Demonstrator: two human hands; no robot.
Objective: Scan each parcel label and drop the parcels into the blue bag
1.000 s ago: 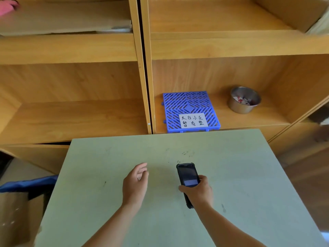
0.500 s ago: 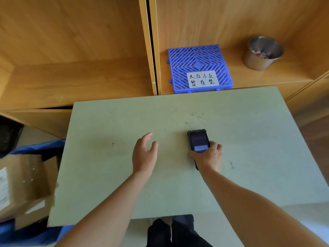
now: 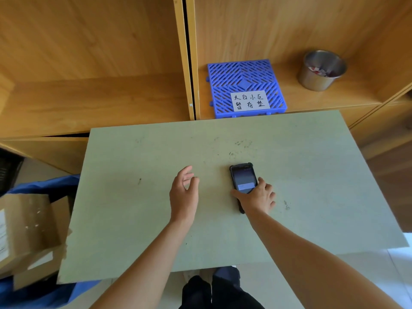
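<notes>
Scanner (image 3: pixel 243 180): flat on bench (image 3: pixel 312 197), screen up, text unreadable; right hand (image 3: pixel 256 198) curls round its lower end, likely setting down or lifting.
Left hand (image 3: pixel 184 192): grip relaxed, holding nothing, at scanner's 9 o'clock.
Parcels (image 3: pixel 26 230): cardboard boxes in blue bag (image 3: pixel 44 186), bench's 8 o'clock; labels illegible.
Blue mat (image 3: pixel 245 88): shelf, 12 o'clock; handwritten card, Chinese characters.

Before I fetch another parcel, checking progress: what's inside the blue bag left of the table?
Brown cardboard parcels lie in the blue bag; one shows a white label's edge. The table hides the rest.
</notes>
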